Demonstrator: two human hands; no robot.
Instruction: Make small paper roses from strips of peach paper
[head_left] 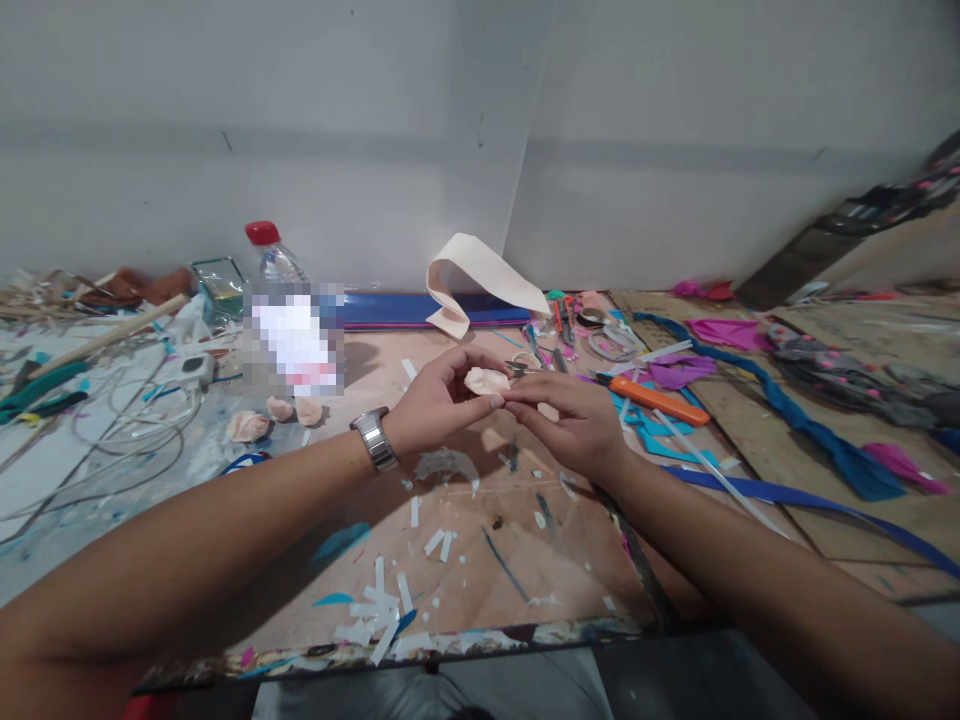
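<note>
A small pale pink paper flower (pixel 486 382) is held between my two hands above the middle of the table. My left hand (pixel 442 398), with a metal watch at its wrist, has its fingers curled around the flower's left side. The thumb and fingers of my right hand (pixel 574 415) pinch the flower's right end. Several similar pale pink flowers (pixel 249 427) lie on the table to the left. Behind my hands, a folded cream strip (pixel 480 265) leans over blue sheets (pixel 382 309) by the wall.
An orange cutter (pixel 656 398) lies right of my right hand among blue and pink scraps. A red-capped bottle (pixel 279 255) stands at the back left, near cables and green-handled pliers (pixel 41 392). White paper bits (pixel 382 605) litter the table's front edge (pixel 450 645).
</note>
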